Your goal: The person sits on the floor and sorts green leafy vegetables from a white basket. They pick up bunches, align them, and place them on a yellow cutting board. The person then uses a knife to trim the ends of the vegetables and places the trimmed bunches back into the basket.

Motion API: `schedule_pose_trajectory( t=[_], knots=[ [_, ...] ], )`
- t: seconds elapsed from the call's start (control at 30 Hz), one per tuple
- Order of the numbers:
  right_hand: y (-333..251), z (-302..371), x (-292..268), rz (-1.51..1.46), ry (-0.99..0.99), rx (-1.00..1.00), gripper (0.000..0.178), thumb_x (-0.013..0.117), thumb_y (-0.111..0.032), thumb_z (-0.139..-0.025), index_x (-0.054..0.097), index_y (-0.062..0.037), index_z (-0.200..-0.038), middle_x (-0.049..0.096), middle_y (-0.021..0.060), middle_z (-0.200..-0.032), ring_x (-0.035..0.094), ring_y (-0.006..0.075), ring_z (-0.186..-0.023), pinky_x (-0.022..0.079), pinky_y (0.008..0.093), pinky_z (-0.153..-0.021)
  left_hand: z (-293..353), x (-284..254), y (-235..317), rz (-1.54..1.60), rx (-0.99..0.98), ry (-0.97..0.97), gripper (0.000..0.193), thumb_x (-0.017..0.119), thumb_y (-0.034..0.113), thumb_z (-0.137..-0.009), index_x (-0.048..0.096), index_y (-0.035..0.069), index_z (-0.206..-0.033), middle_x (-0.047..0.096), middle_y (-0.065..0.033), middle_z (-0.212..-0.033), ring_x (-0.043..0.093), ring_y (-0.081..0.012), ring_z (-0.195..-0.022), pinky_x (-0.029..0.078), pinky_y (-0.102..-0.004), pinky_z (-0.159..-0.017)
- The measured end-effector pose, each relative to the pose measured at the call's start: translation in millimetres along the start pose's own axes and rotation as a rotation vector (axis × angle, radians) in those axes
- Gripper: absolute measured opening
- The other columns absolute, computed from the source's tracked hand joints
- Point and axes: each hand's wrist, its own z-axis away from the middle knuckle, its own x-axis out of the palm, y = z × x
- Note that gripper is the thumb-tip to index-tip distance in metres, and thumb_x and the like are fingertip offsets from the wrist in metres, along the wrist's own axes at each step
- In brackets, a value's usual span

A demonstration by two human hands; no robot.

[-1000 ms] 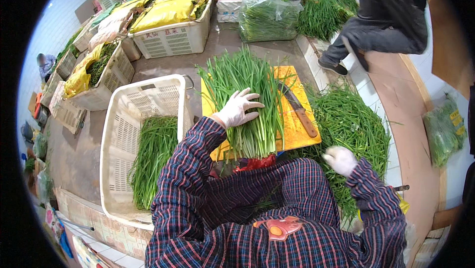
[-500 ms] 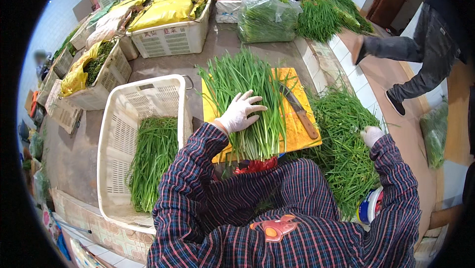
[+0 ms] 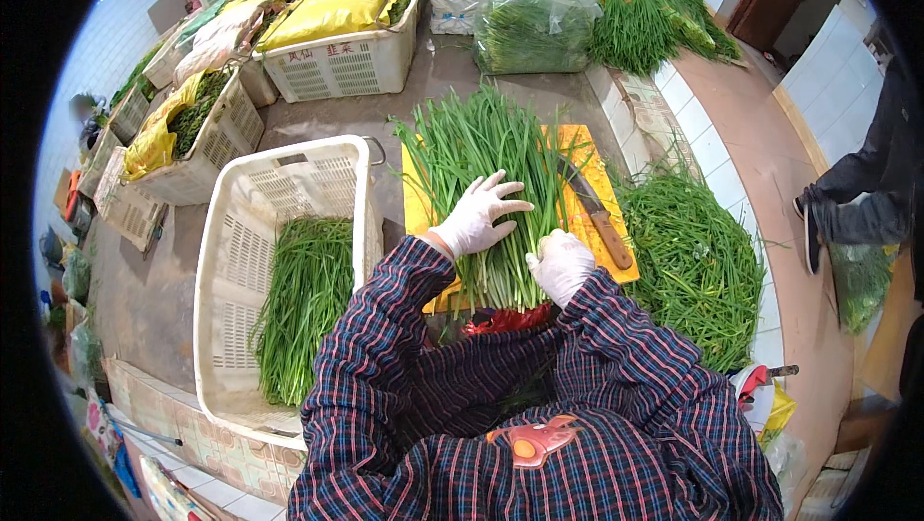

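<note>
A thick bundle of garlic chives (image 3: 481, 151) lies on a yellow board (image 3: 602, 151) in front of me, leaf tips pointing away and pale stems toward my lap. My left hand (image 3: 478, 216), in a white glove, rests on the bundle with its fingers spread. At the stems' right side, my gloved right hand (image 3: 564, 266) is closed around the ends of some chives. A knife (image 3: 595, 211) with a wooden handle lies on the board's right part. Right of the board spreads a loose heap of chives (image 3: 693, 261).
On my left stands a white plastic crate (image 3: 214, 319) with cut chives (image 3: 306, 309) inside. Crates (image 3: 337, 69) topped with yellow sacks line the far left. A clear bag of greens (image 3: 534, 35) sits beyond the board. Another person's leg (image 3: 857, 208) is at the right.
My right hand has come from the heap at the right to the bundle's stems on the board. My left hand stays on the bundle. The walking person has moved toward the right edge.
</note>
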Motion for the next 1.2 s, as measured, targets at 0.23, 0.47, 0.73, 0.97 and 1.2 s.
schedule_pose_trajectory(
  t=[0.23,0.47,0.73,0.97,1.2],
  knots=[
    [-19.5,-2.1,17.1,0.001,0.093,-0.115,0.024,0.064,-0.027,-0.076,0.062,-0.0049,-0.083,0.058,0.012,-0.085,0.059,0.0272,-0.085,0.048,0.0383,-0.076,-7.6,-18.7,16.8,0.092,0.014,0.25,0.033,0.056,0.006,-0.076,0.065,0.019,-0.105,0.052,-0.0072,-0.127,0.035,-0.0371,-0.128,0.024,-0.0536,-0.106],
    [14.1,13.8,-8.0,-0.564,0.232,0.085,0.039,0.062,-0.041,-0.081,0.06,-0.0029,-0.086,0.059,0.0172,-0.092,0.059,0.0325,-0.086,0.047,0.0408,-0.074,12.6,-3.8,6.6,-0.037,-0.054,0.033,0.035,0.058,0.01,-0.074,0.063,0.019,-0.107,0.055,-0.0032,-0.12,0.036,-0.0338,-0.128,0.024,-0.0571,-0.105],
    [60.2,-34.0,82.7,-0.565,0.097,0.216,0.024,0.052,-0.023,-0.083,0.058,-0.0023,-0.094,0.06,0.0229,-0.096,0.057,0.0372,-0.094,0.045,0.0426,-0.083,21.5,15.0,9.6,-0.048,0.017,0.101,0.043,0.054,0.003,-0.074,0.059,0.016,-0.115,0.053,-0.0078,-0.124,0.039,-0.0357,-0.125,0.028,-0.0543,-0.102],
    [81.2,-38.8,83.7,-0.545,0.114,0.151,0.02,0.048,-0.014,-0.082,0.061,-0.0044,-0.093,0.062,0.0228,-0.092,0.059,0.0382,-0.089,0.047,0.0425,-0.078,30.1,-58.0,24.0,0.17,-0.135,0.459,0.043,0.057,0.0,-0.077,0.057,0.011,-0.119,0.055,-0.0092,-0.122,0.044,-0.0278,-0.123,0.032,-0.0406,-0.104],
    [96.8,-45.2,90.3,-0.507,0.066,0.198,0.024,0.045,-0.015,-0.084,0.062,-0.0045,-0.099,0.064,0.0211,-0.095,0.06,0.0349,-0.092,0.047,0.0395,-0.082,108.2,-55.6,48.7,0.363,-0.934,0.306,0.04,0.057,0.021,-0.085,0.054,-0.002,-0.118,0.06,-0.02,-0.104,0.061,-0.0278,-0.092,0.048,-0.0336,-0.082]
  ],
)
